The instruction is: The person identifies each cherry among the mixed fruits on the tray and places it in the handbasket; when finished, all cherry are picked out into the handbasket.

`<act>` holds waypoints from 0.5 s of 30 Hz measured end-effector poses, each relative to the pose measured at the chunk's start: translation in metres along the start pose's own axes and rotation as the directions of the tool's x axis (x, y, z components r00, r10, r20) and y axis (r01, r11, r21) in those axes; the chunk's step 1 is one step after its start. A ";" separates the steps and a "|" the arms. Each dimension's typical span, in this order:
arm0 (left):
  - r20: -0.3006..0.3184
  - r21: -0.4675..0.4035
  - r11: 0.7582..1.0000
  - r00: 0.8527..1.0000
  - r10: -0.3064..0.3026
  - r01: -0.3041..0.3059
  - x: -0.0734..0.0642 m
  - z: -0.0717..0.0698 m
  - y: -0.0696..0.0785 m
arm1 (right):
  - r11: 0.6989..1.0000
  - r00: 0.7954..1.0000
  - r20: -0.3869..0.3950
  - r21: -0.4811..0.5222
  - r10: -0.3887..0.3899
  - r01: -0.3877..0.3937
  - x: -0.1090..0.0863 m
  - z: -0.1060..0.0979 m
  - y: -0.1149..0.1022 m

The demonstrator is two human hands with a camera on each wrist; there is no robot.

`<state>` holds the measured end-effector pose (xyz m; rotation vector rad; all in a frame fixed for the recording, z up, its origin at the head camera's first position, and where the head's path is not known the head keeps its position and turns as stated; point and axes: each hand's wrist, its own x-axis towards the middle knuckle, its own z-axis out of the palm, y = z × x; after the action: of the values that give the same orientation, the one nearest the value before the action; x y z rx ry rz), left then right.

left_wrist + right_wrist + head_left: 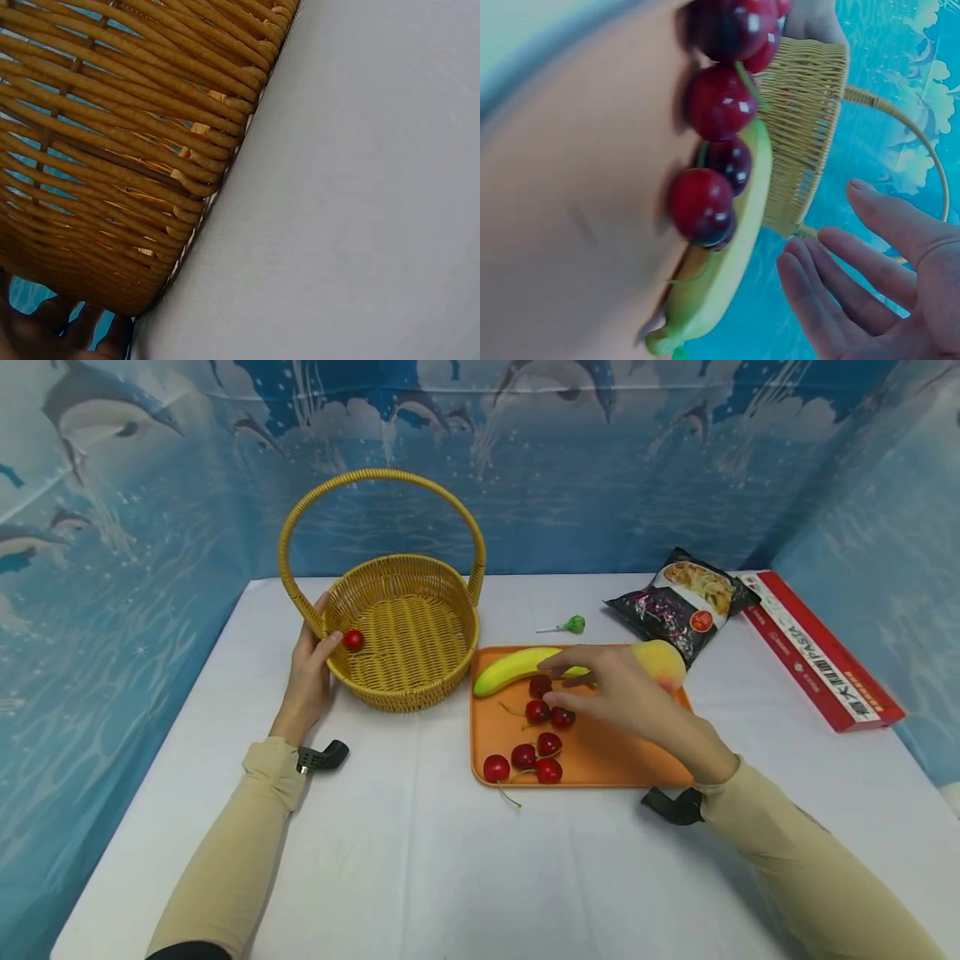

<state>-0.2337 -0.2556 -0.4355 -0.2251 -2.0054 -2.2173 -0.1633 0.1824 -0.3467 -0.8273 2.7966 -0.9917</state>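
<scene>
Evidently you are partway through moving fruit across, judging by the lone red fruit [353, 640] in the yellow wicker basket [408, 647], close to your thumb. Your left hand [306, 668] grips the basket at its left side, by the foot of the handle, thumb over the rim and fingers outside. Your right hand [615, 689] hovers over the orange tray [615, 760] with thumb and fingers spread apart, holding nothing; the right wrist view shows the gap clearly. Below and beside those fingertips lie the dark red cherries [537, 711] in two loose groups, the upper one next to the banana [510, 670]. The peach [660, 664] sits behind your right hand, partly covered by it.

So the step in hand looks like reaching for a piece from the tray; which one you are after, I cannot tell. If it is a cherry, the next move calls for lowering the hand and pinching just one with thumb and forefinger, as its neighbours sit close and could roll. Keep the basket steady with your left hand, since the tray lies just beside it on the counter [412, 860].
</scene>
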 end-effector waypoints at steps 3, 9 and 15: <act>-0.002 -0.004 1.000 1.000 -0.002 0.002 0.000 0.000 0.000 | 1.000 1.000 0.013 -0.020 -0.001 0.002 -0.005 0.003 0.005; -0.003 -0.012 1.000 1.000 -0.004 0.004 -0.001 0.000 0.000 | 0.999 0.999 0.041 -0.038 -0.005 0.006 -0.012 0.010 0.014; -0.003 -0.014 1.000 1.000 0.003 -0.003 -0.001 0.001 0.001 | 0.999 0.999 0.054 -0.046 0.005 -0.002 -0.014 0.015 0.018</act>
<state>-0.2328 -0.2550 -0.4344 -0.2264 -1.9872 -2.2290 -0.1564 0.1925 -0.3705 -0.8411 2.7841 -0.8942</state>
